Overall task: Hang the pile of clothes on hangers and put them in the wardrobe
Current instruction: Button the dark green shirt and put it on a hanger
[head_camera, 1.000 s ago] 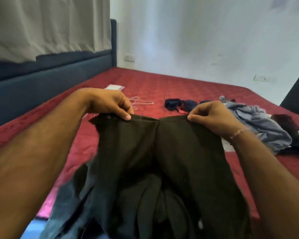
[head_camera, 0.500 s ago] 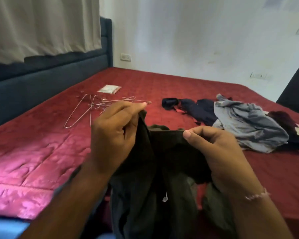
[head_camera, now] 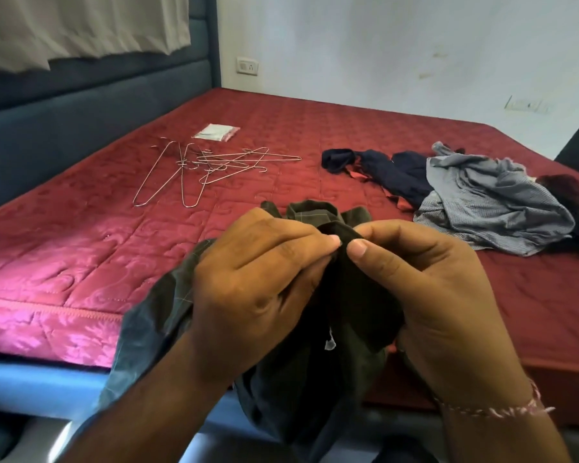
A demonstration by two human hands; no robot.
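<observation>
— While nothing is yet being seen on a hanger, how far along is the job being judged to be?
— An early stage is being suggested: a dark olive checked garment (head_camera: pixel 318 312) is being pinched at its bunched top edge between thumb and curled fingers of the left hand (head_camera: pixel 258 289) and the right hand (head_camera: pixel 425 295), held up above the near edge of the bed (head_camera: pixel 81 262), its cloth drooping below the wrists. No wardrobe is being shown

— And what is being left to do?
— Thin bare wire hangers (head_camera: pixel 211 168) are lying tangled and unused on the quilted, glossy red mattress, well apart from the hands. A rumpled pile of clothes (head_camera: pixel 475 195), soft grey check over navy and a dark red piece, is waiting to the right. A small flat clear packet (head_camera: pixel 216 132) is lying beyond the hangers

— How is the fabric being expected to handle?
— Limp and light, probably slipping easily on smooth wire
</observation>
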